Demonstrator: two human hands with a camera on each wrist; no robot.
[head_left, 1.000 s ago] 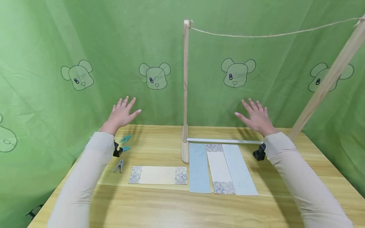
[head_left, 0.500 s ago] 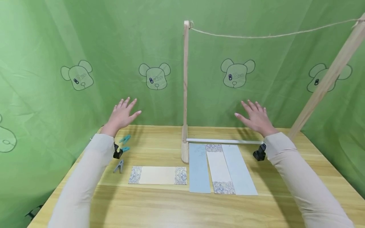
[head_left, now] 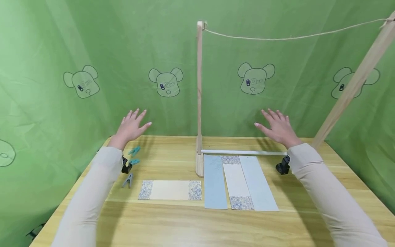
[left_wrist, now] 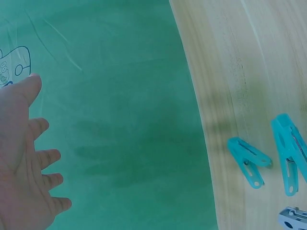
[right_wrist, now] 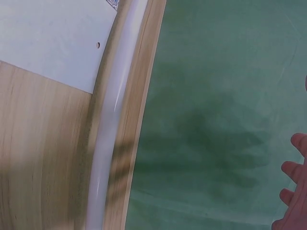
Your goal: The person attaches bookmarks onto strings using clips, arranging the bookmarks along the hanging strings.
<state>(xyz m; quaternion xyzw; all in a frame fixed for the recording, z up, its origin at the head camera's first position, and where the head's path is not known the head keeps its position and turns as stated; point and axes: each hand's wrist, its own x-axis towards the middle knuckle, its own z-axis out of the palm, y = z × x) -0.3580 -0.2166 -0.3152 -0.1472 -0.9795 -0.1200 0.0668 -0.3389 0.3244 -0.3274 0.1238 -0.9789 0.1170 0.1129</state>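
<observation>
Green cloth [head_left: 123, 31], hung behind and at the sides: printed with outlined bear heads [head_left: 168, 84]. Each of the two middle heads bears a dark eye patch and pale lettering, seemingly starting with a Q; the rest is too faint to read.

Hands, two, raised before the cloth near the table's far edge. Left hand [head_left: 128, 128]: fingers spread apart. Right hand [head_left: 277, 127]: likewise spread. Beige sleeves; a small black device [head_left: 126, 166] at the left wrist, another [head_left: 283, 165] at the right.

Clips, three, on the table [head_left: 197, 228] beside the left forearm: two teal clips [head_left: 134, 151], one grey clip [head_left: 128, 180] nearer the person.

Strips, four, flat on the wood: one cream strip [head_left: 170, 190] lying crosswise, blue lace pattern at both ends; to its right, a blue strip [head_left: 216, 185], a white strip [head_left: 237, 178] with patterned ends, and a pale blue strip [head_left: 260, 185] with a small hole near its far edge.

Frame: left post [head_left: 199, 82], upright between the hands; right post [head_left: 355, 80], beyond the right arm; sagging string [head_left: 268, 39] between their tops; white rod [head_left: 243, 152] low down, its right end hidden behind the right arm.
</observation>
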